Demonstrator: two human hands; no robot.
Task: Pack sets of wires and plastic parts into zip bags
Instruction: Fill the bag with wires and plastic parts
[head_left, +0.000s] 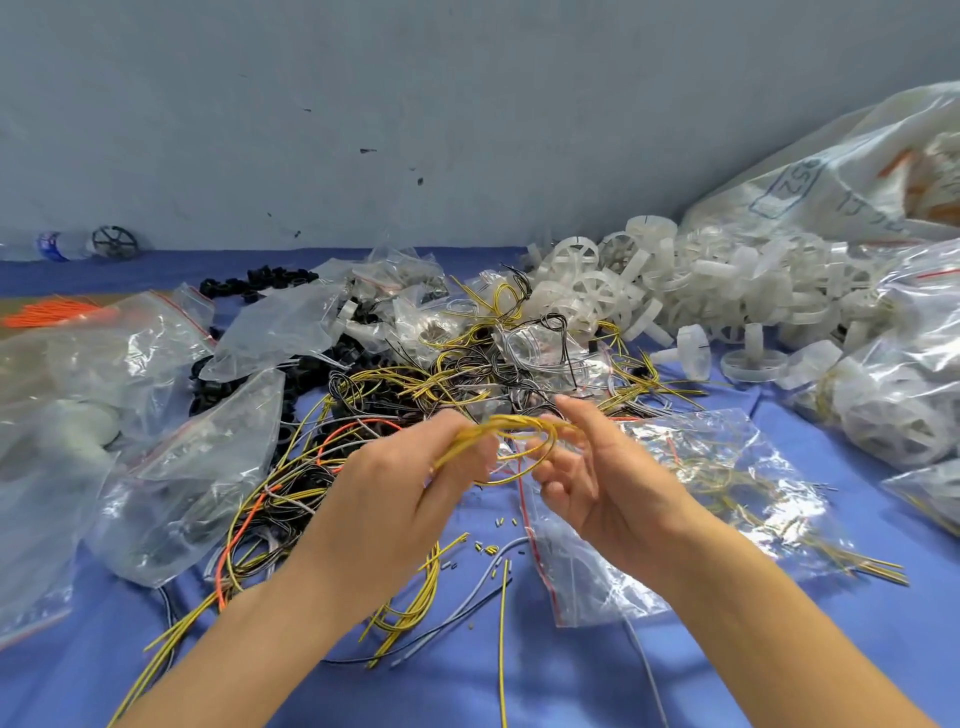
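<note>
Coil of yellow wires (511, 441) raised over the blue cloth (571, 675): one side gripped in the curled fingers of the left hand (410, 493), the other hooked by the bent fingers of the right hand (597, 483). Beneath the right hand, a clear zip bag (701, 493). Beyond, tangled loose wires (441, 374) and white plastic wheels (675, 291).

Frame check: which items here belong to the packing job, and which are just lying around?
In the job:
yellow wire coil, held between left hand and right hand; zip bag by the right hand; loose wires; white plastic wheels.

Lying about:
bottle and black wheel by the wall; printed sack, far right.
</note>
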